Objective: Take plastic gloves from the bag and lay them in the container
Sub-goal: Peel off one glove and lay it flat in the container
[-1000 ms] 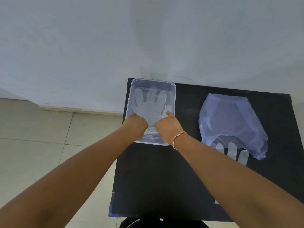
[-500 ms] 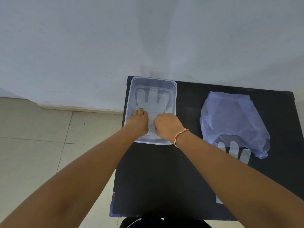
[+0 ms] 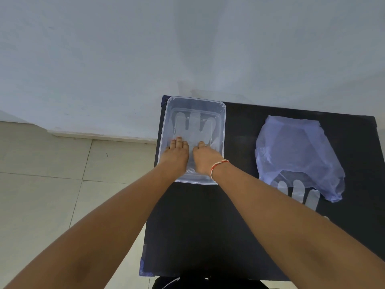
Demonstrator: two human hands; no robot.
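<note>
A clear plastic container (image 3: pixel 223 122) stands at the far left corner of the black table (image 3: pixel 198 226). A translucent plastic glove (image 3: pixel 193 126) lies flat inside it, fingers pointing away from me. My left hand (image 3: pixel 176 155) rests palm down on the glove's lower part, fingers straight and together. My right hand (image 3: pixel 205 158) presses beside it with its fingers curled under, so their grip is hidden. The pale blue plastic bag (image 3: pixel 295 151) lies at the right, and glove fingers (image 3: pixel 298 189) stick out of its near opening.
The table's far edge sits against a white wall (image 3: pixel 187 49). Tiled floor (image 3: pixel 52 174) lies to the left, past the table's left edge. A red and white thread band (image 3: pixel 218 165) circles my right wrist.
Both hands have slid a little further away from me along the glove in the container, from its cuff toward its palm. The bag has not moved.
</note>
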